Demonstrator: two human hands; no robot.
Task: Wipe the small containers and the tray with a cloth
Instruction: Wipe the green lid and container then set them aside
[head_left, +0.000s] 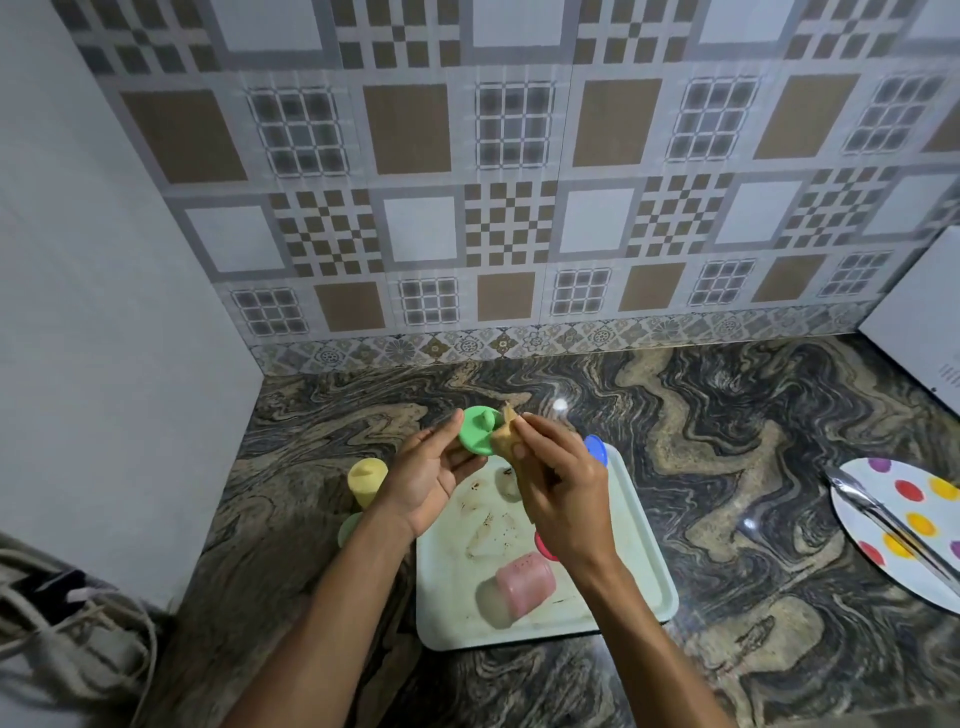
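My left hand (423, 480) holds a green lid (478, 436) up above the far edge of the pale green tray (636, 540). My right hand (558, 499) presses a tan cloth (506, 439) against that lid. On the tray, which shows brown stains, a pink container (522, 587) lies on its side near the front. A blue lid (597, 449) sits at the tray's far right corner, and a red lid (541, 545) peeks out under my right wrist. A yellow container (366, 480) stands upright on the counter left of the tray.
A marbled dark counter (727, 441) meets a tiled wall behind. At right lies a white plate with coloured dots (893, 514), with metal tongs (883, 525) across it. A white appliance (924, 312) stands at far right. Cables (67, 623) lie at lower left.
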